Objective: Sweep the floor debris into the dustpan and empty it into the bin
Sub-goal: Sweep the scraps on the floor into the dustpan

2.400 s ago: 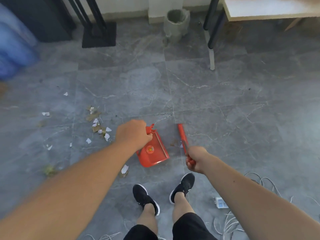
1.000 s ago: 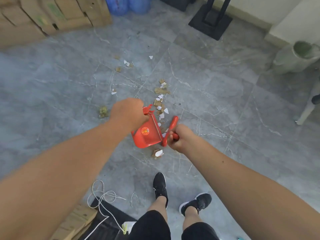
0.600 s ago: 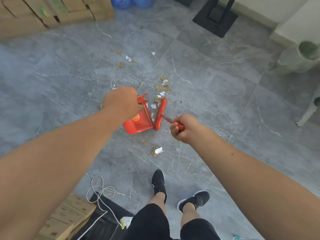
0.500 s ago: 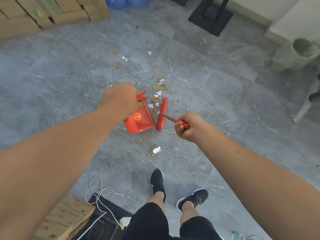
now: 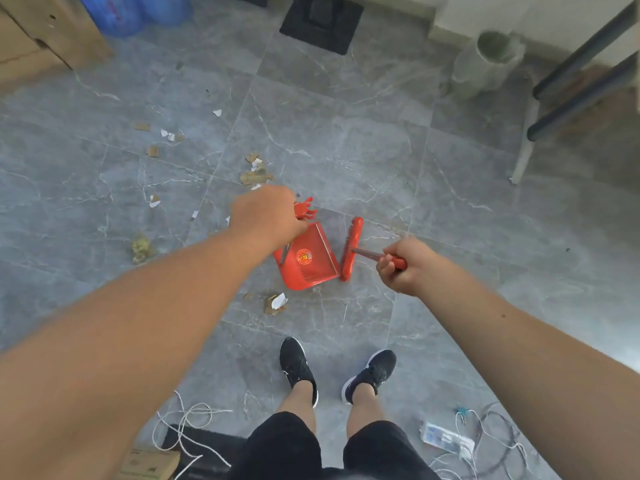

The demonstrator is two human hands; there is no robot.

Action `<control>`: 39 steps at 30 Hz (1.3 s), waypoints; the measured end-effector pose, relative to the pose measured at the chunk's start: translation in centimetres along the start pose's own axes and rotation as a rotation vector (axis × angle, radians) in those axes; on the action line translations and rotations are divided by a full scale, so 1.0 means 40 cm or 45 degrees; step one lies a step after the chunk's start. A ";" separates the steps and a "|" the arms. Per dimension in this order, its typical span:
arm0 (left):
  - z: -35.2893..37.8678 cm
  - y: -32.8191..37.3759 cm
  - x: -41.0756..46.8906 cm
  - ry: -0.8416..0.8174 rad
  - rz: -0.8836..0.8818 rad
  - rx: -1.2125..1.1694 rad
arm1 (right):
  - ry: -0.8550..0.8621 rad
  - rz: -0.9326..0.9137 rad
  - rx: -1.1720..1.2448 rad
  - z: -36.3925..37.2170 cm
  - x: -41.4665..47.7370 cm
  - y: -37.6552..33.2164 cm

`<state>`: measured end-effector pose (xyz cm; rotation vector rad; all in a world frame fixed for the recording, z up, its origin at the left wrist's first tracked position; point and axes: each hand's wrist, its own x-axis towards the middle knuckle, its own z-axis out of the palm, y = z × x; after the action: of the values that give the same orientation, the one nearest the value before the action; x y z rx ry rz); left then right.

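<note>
Dustpan (image 5: 304,259) sits on the tiled floor (image 5: 433,188) at centre view. Its lip appears to face 3 o'clock. The brush head (image 5: 350,249) lies just beside that lip and parallel to it, with its long axis running nearly 12 to 6.

One cardboard-and-paper scrap (image 5: 275,303) lies near the pan at its 6 o'clock, outside the lip. A larger debris cluster (image 5: 254,173) lies at 12 o'clock, beyond your left hand (image 5: 266,216), and further bits scatter toward 10 o'clock.

Your left hand is wrapped round the pan handle (image 5: 306,209). Your right hand (image 5: 405,268), at 3 o'clock of the brush head, is clenched round the brush handle (image 5: 367,253).

The scrap at 6 o'clock is probably the next target, so turn the lip toward it. The bin (image 5: 491,60) stands well apart at 1 o'clock.
</note>
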<state>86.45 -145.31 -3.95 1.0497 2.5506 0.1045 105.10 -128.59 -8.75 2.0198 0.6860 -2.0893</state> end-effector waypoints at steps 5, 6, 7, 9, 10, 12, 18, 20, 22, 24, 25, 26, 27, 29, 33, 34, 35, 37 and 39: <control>0.027 0.140 0.009 -0.037 0.133 0.060 | 0.053 0.018 0.081 -0.169 0.004 0.010; 0.034 0.164 0.007 -0.040 0.155 0.066 | 0.063 0.021 0.091 -0.198 0.007 0.017; 0.042 0.185 0.005 -0.039 0.173 0.077 | 0.073 0.028 0.093 -0.222 0.011 0.027; 0.058 0.216 0.002 -0.029 0.192 0.111 | 0.097 0.013 0.077 -0.249 0.023 0.054; 0.066 0.229 -0.001 -0.034 0.197 0.125 | 0.113 0.002 0.080 -0.256 0.030 0.069; 0.080 0.250 -0.009 -0.064 0.202 0.149 | 0.134 -0.010 0.090 -0.250 0.034 0.098; 0.098 0.233 -0.035 -0.111 0.183 0.198 | 0.097 0.009 0.111 -0.147 0.031 0.156; 0.090 0.195 -0.039 -0.114 0.145 0.180 | 0.047 0.005 0.069 -0.101 0.024 0.164; 0.078 0.145 -0.045 -0.116 0.104 0.158 | -0.004 -0.008 0.025 -0.053 0.020 0.170; 0.068 0.091 -0.056 -0.102 0.067 0.136 | -0.045 -0.023 -0.020 -0.008 0.019 0.174; 0.065 0.064 -0.062 -0.100 0.049 0.122 | -0.065 -0.024 -0.034 0.014 0.020 0.174; 0.062 0.039 -0.070 -0.107 0.024 0.105 | -0.087 -0.018 -0.034 0.035 0.019 0.174; 0.057 0.015 -0.078 -0.120 -0.007 0.086 | -0.115 -0.013 -0.031 0.054 0.019 0.173; 0.053 -0.036 -0.095 -0.138 -0.072 0.073 | -0.177 0.003 -0.003 0.092 0.024 0.167; 0.048 -0.144 -0.133 -0.117 -0.173 0.067 | -0.322 0.069 0.028 0.163 0.036 0.161; 0.043 -0.168 -0.144 -0.111 -0.198 0.071 | -0.342 0.079 0.023 0.180 0.039 0.161; 0.040 -0.193 -0.153 -0.095 -0.221 0.081 | -0.365 0.097 0.026 0.197 0.041 0.161; 0.030 -0.240 -0.170 -0.055 -0.263 0.102 | -0.403 0.122 0.023 0.232 0.041 0.160; 0.023 -0.281 -0.181 -0.023 -0.300 0.121 | -0.412 0.120 0.010 0.262 0.035 0.155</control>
<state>84.05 -158.46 -4.84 0.7707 2.6631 -0.0893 98.08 -138.25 -11.59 1.6243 0.5156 -2.2880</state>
